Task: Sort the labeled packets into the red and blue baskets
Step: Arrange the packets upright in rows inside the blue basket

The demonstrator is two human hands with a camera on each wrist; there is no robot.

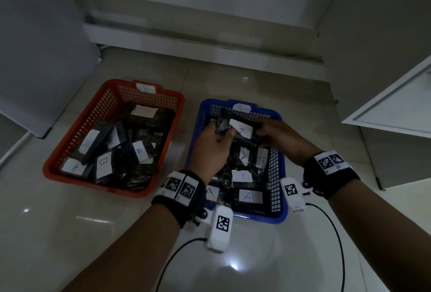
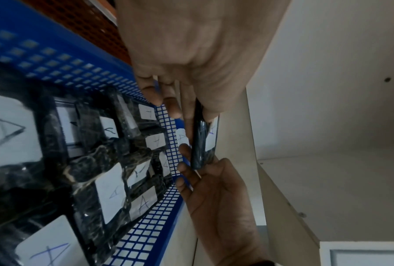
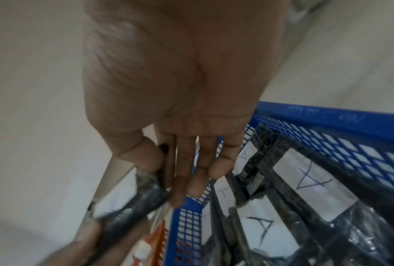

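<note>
Red basket point(image 1: 109, 105) sits left, full of B packets; blue basket point(image 1: 278, 175) right, full of A's. Above the blue one, left hand point(image 1: 210, 144) and right hand point(image 1: 279, 137) both pinch one black packet point(image 1: 235, 127), fingers clamped on its ends

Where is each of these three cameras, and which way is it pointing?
Head: looks down on red basket, blue basket, both forearms.
Left wrist: looks along left hand at the black labelled packet; right hand shows too.
Right wrist: looks along right hand into the blue basket.
All share that held packet.
</note>
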